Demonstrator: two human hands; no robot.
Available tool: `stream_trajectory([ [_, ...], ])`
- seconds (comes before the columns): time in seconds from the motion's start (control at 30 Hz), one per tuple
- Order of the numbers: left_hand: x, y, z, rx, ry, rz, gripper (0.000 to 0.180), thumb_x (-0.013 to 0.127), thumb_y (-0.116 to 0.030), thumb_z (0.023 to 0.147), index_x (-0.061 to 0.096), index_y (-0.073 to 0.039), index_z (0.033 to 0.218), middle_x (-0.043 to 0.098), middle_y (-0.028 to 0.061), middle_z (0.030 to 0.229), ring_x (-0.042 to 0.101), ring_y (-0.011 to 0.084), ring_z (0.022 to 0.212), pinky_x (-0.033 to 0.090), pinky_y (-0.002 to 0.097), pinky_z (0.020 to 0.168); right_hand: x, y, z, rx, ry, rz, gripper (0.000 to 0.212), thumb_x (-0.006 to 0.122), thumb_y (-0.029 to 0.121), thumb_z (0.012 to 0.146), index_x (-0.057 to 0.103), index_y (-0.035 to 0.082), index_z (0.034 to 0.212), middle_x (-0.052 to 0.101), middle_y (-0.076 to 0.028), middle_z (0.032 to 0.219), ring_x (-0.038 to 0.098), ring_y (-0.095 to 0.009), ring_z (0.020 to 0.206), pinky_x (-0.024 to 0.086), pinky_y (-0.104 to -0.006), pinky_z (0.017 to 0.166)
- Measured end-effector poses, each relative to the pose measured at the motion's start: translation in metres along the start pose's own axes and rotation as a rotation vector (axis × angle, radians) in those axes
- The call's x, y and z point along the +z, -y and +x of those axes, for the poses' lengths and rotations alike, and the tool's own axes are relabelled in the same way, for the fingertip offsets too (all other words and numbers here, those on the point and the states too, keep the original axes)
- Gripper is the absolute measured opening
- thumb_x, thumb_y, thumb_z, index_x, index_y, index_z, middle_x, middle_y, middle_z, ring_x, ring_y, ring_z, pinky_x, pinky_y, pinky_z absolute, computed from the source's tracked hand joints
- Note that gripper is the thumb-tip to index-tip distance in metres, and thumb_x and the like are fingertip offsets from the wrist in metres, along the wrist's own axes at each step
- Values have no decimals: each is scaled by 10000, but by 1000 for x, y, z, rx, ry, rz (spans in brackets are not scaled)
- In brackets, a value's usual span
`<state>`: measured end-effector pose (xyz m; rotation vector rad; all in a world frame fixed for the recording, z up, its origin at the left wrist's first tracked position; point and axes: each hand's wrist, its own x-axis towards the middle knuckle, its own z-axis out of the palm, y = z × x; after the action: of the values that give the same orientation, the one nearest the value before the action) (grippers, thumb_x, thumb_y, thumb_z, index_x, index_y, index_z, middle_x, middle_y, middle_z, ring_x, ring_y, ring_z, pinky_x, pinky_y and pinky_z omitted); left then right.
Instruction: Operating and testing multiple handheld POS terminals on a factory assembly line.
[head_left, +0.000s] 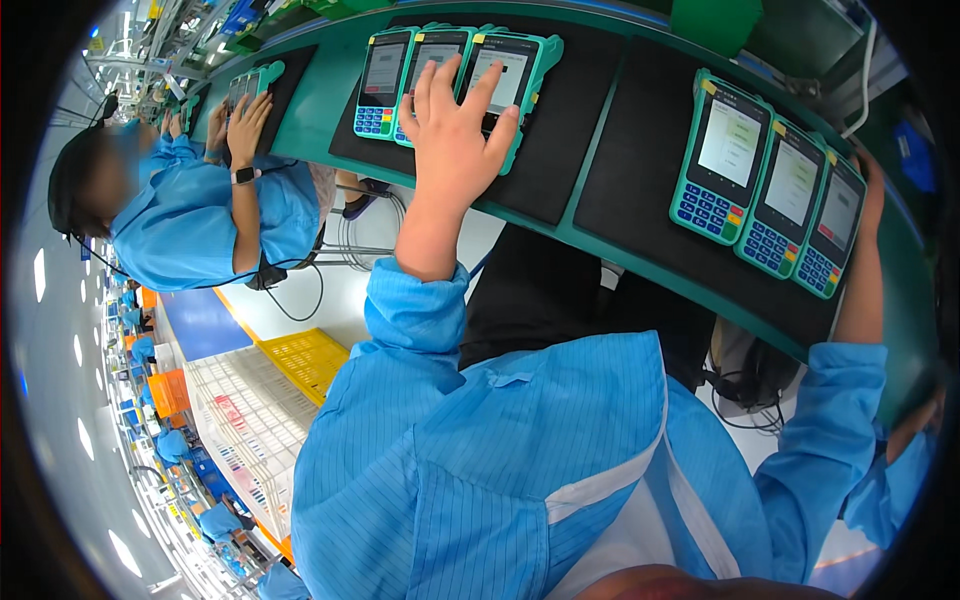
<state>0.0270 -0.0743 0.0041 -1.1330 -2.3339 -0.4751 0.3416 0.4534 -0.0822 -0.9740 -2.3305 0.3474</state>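
Three card payment terminals with teal cases and blue keypads lie side by side at the upper left: the left terminal (383, 72), the middle terminal (430, 50) and the right terminal (508, 60). My left hand (450, 140) is spread over the middle and right ones, fingers apart over their screens; I cannot tell which fingertips touch. At the right lie three more, a near-left terminal (725, 150), a middle terminal (785, 195) and a rightmost terminal (832, 220), their screens lit. My right hand (872, 195) is at the outer side of the rightmost terminal, its fingers mostly hidden.
Black mats (640, 130) cover parts of the green workbench (330, 85). A co-worker (200, 215) in blue sits at the left, hands on another terminal (245, 85). A yellow basket (305, 360) stands on the floor. A white cable (868, 75) hangs at the back right.
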Motion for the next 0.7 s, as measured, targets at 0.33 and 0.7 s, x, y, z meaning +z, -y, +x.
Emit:
stream_trajectory([
  [0.33,1,-3,0,-45,-4,20,396,602,-335,866,618,-229,1247,438,141,1372,309,370,1355,166,586,1074,0,4,-3,21,-6,19,403,587,320,920,598,55,1224,616,-173,1214,570,-299,1158,418,-338,978],
  [0.7,5,13,2,-23,-114,-16,470,610,-332,860,565,-138,1286,442,162,1375,351,369,1320,219,546,1051,-7,26,-12,-31,-77,-17,409,601,363,891,630,58,1163,612,-187,1181,555,-338,1150,425,-372,975],
])
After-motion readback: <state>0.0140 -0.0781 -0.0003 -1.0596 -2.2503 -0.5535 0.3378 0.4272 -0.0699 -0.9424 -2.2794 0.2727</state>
